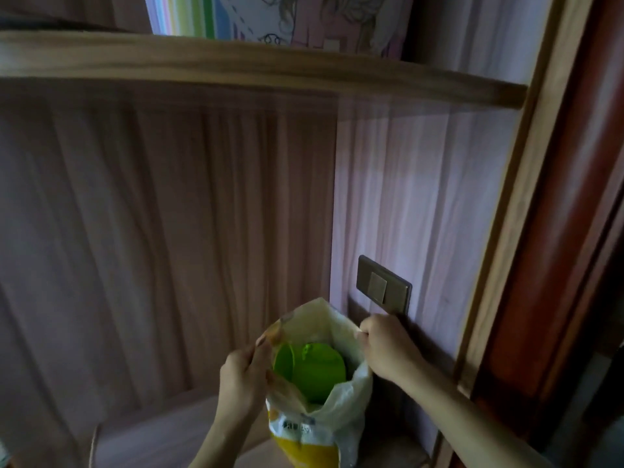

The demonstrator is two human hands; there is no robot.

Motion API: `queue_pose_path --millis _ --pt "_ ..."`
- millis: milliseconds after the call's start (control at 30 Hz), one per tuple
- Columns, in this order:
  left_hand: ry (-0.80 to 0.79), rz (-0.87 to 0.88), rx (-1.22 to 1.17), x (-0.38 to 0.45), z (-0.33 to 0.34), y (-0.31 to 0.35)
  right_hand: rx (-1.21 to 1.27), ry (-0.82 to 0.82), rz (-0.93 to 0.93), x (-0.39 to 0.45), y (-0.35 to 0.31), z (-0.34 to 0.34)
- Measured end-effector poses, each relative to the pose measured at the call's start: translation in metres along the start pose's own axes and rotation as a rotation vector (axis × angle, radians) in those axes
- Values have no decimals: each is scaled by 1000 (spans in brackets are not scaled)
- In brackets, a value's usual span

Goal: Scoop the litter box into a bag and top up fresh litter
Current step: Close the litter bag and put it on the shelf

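1. A bag (314,430) stands low in the middle of the view, in a wooden alcove, with its mouth held wide open.
2. The bag is of thin, crinkled plastic, white and partly see-through towards the top, with a yellow band and some small dark print lower down. The print is too small to read.
3. Its far edge rises to a point against the back wall, and the near edge sags between the two hands.
4. Inside the bag lies a bright green scoop (310,369), rounded and smooth, filling most of the opening. I cannot tell what lies beneath it.
5. The left hand (241,376) pinches the left edge of the bag between thumb and fingertips, the fingers pressed together.
6. The right hand (385,346) grips the right edge with its fingers curled tightly into a fist round the plastic.
7. Just above the right hand, a brown light switch (383,284) sits on the pale side wall.
8. A wooden shelf (236,67) runs across the top, with a colourful picture (280,18) standing on it.
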State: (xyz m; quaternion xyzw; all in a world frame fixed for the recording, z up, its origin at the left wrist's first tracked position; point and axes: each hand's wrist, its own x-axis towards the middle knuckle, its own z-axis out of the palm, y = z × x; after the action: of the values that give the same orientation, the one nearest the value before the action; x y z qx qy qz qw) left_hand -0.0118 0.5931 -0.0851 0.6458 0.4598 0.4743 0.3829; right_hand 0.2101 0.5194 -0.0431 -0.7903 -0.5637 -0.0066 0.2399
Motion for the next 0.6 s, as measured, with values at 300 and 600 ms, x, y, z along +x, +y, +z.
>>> queue_pose_path --millis 300,600 --pt "0 0 155 7 3 -6 68 41 -21 -21 10 4" --pt "-51 110 205 -2 -11 1 172 54 -54 -31 14 5"
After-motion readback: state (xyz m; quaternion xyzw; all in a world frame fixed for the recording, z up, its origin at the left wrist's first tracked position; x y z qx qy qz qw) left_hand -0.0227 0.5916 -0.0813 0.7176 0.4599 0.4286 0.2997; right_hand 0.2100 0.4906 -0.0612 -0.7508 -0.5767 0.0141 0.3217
